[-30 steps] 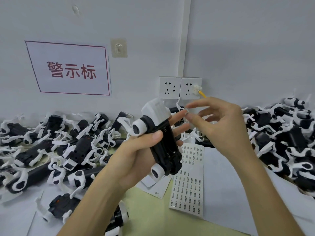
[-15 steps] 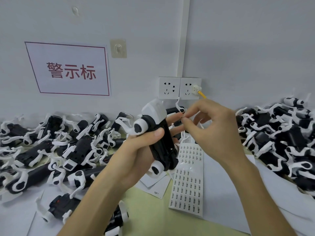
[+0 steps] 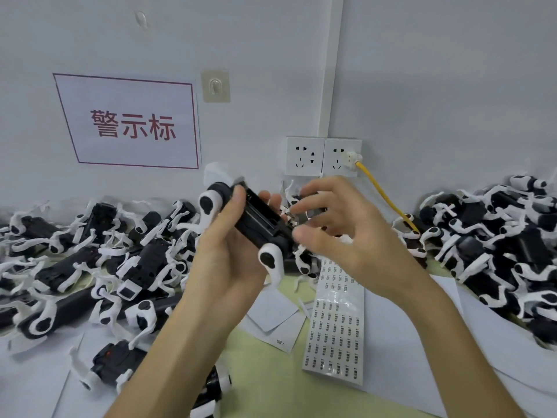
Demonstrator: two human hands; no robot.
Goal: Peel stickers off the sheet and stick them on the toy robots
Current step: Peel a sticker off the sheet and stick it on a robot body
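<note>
A person's left hand (image 3: 232, 260) grips a black-and-white toy robot (image 3: 259, 218) above the middle of the bench (image 3: 168, 396). The thumb is curled over the near side of the robot's black body and the fingertips show past its far side. The robot lies tilted, one white leg joint up at the left and another hanging at the lower right.

The right hand (image 3: 340, 236) reaches in from the right, its fingers loosely spread and gently bent. Its fingertips (image 3: 291, 210) meet the far right end of the robot's body while the thumb stands apart below them. It grasps nothing that can be made out, and blur hides whether a sticker sits under the fingertips.

The sticker sheet (image 3: 337, 327), a long strip printed with rows of small labels, lies flat on the bench beneath the right wrist. White paper scraps (image 3: 271, 318) lie just to its left.

Heaps of the same robots cover the bench at the left (image 3: 90, 251) and at the right (image 3: 497, 242). On the far wall hang a red-bordered sign (image 3: 129, 125) and two sockets (image 3: 322, 156), and a yellow cable (image 3: 388, 200) runs from the right socket down toward the right heap.
</note>
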